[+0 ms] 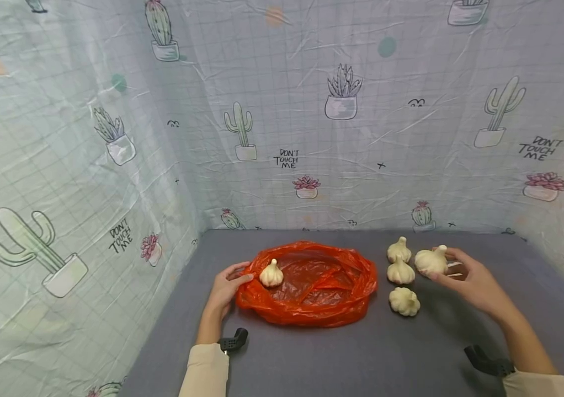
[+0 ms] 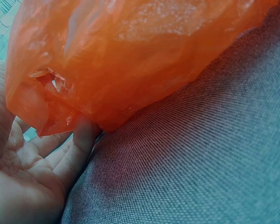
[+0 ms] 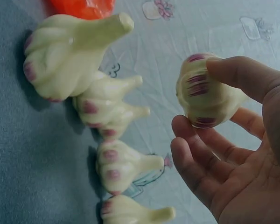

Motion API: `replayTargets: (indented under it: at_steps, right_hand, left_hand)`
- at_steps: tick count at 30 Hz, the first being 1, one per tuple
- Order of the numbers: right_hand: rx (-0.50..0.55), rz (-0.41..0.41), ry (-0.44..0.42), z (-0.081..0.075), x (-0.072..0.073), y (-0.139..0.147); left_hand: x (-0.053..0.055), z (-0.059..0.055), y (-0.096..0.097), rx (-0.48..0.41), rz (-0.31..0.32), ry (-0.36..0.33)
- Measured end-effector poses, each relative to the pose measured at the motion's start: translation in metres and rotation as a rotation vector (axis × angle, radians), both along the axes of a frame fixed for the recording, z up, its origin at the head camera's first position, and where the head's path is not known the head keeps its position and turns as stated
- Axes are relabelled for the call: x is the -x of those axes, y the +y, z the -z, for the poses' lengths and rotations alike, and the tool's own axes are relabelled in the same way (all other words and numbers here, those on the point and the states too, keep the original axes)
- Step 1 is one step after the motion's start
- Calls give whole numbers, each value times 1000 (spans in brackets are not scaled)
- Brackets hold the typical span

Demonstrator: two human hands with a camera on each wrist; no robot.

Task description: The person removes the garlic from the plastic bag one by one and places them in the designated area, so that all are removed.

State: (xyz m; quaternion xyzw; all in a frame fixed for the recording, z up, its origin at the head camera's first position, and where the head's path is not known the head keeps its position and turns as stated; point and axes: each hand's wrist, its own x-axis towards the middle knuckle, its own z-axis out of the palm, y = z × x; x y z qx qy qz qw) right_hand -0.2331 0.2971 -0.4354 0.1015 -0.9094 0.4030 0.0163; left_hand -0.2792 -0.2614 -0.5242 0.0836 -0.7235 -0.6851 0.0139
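An orange-red plastic bag [image 1: 307, 315] lies with its mouth spread wide. One garlic bulb [image 1: 271, 274] sits inside it at the left, stem up. My left hand [image 1: 224, 290] pinches the bag's left rim, thumb on the inner side and fingers outside. In the right wrist view, my right hand holds a pale garlic bulb [image 3: 207, 93] with purple streaks between thumb and fingers, raised off the table. Left of this right hand [image 1: 475, 286], three more bulbs stand in a rough column, the nearest bulb [image 1: 404, 301] apart from the other two.
The grey cloth-covered table [image 1: 331, 358] meets a cactus-print sheet [image 1: 282, 110] along the back and left. In the right wrist view a row of garlic bulbs [image 3: 123, 165] runs along the cloth beside the right hand. Black wrist mounts [image 1: 234, 340] stick out from both forearms.
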Motion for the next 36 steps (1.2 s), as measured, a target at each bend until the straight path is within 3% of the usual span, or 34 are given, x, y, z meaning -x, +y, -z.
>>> replayTargets:
  at_steps: [14,23,36]
  right_hand:
    - [-65,-38,-48,22,8,12]
    - [-71,-64,-90,33,12,17]
    - [-71,-101,-53,53,16,18]
  left_hand:
    - [-2,-7,0,11,32,-38]
    - [-1,-4,2,16,10,-17]
    - [-1,-6,2,22,15,-27]
